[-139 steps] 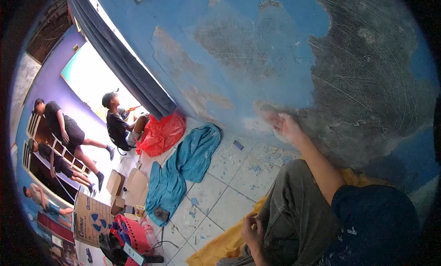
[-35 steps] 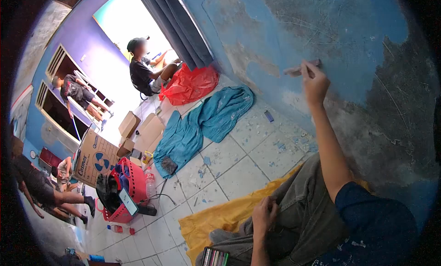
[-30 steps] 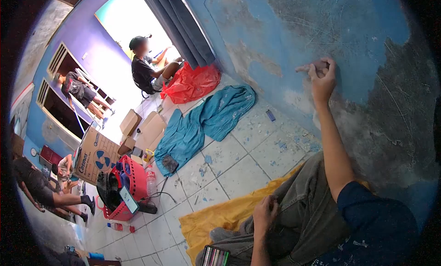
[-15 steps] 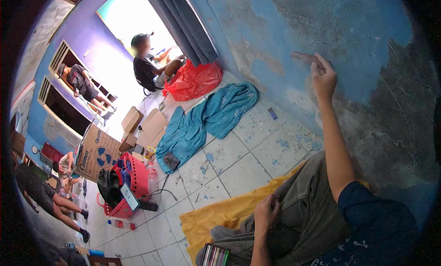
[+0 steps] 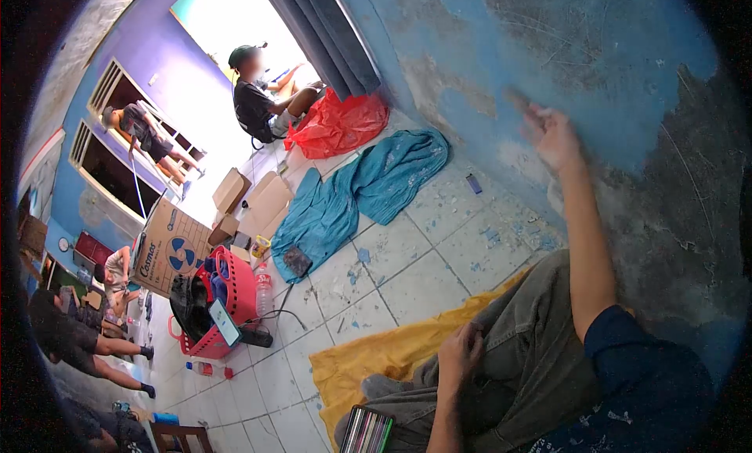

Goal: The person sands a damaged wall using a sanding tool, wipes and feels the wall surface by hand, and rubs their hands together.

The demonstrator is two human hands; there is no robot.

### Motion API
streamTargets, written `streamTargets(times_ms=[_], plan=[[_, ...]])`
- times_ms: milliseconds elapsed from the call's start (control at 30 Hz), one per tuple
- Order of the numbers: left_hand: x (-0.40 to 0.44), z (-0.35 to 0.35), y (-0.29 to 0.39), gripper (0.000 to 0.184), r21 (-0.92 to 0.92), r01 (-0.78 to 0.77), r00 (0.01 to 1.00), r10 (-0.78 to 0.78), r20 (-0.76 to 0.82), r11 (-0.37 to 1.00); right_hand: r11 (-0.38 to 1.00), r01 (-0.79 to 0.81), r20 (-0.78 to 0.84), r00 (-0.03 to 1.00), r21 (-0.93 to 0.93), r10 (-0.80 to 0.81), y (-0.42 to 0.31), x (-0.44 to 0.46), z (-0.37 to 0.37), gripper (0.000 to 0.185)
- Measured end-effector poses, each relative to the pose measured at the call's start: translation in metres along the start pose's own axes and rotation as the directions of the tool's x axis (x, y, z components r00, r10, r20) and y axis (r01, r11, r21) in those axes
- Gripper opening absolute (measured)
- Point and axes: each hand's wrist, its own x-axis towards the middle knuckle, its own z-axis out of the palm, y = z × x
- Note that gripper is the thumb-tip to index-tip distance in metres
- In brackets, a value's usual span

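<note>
My right hand (image 5: 558,140) is raised against the blue wall (image 5: 540,30), where peeled paint shows bare grey plaster. Its fingers are pinched on a thin brownish scraper-like piece (image 5: 518,101), blurred by motion, whose exact kind I cannot make out. Lower down, my left hand (image 5: 459,351) rests on my trousered leg with its fingers loosely curled, and I see nothing in it. Under my legs lies a yellow cloth (image 5: 352,363). A dark device with coloured stripes (image 5: 366,429) is beside my left forearm.
Paint flakes (image 5: 493,234) and a small blue object (image 5: 474,184) litter the tiles by the wall. A teal cloth (image 5: 392,179), red plastic bag (image 5: 341,128), pink basket (image 5: 243,285), plastic bottle (image 5: 263,288) and cardboard box (image 5: 168,245) lie beyond. Several people are farther off.
My right hand has shifted slightly down along the wall and is blurred. My left hand stays on my leg. The whole view has tilted a little.
</note>
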Motion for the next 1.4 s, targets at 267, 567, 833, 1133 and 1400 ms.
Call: streamTargets(times_ms=[267,567,833,1133,1400], plan=[[0.0,0.002,-0.004,0.014,-0.01,-0.004,1.0,0.003,-0.011,1.0,0.994,0.106,0.08,0.991,0.029,-0.108,-0.007,-0.008,0.004,0.042],[0.0,0.007,-0.007,0.013,0.037,0.028,0.999,-0.029,0.024,0.999,0.995,0.05,0.209,0.976,0.086,-0.067,-0.015,-0.008,0.0,0.024],[0.001,0.004,-0.001,0.012,0.029,0.016,1.0,-0.016,0.001,0.999,0.994,-0.056,0.108,0.992,-0.093,0.066,-0.005,0.003,-0.011,0.048],[0.001,0.007,-0.006,0.014,-0.003,-0.038,0.999,0.038,-0.03,0.999,0.955,-0.265,-0.01,0.963,0.131,0.269,-0.012,-0.009,-0.008,0.054],[0.002,0.003,0.002,0.015,0.026,0.012,1.0,-0.012,-0.009,1.0,0.999,-0.034,-0.047,0.998,-0.027,0.033,0.02,0.034,-0.045,0.023]])
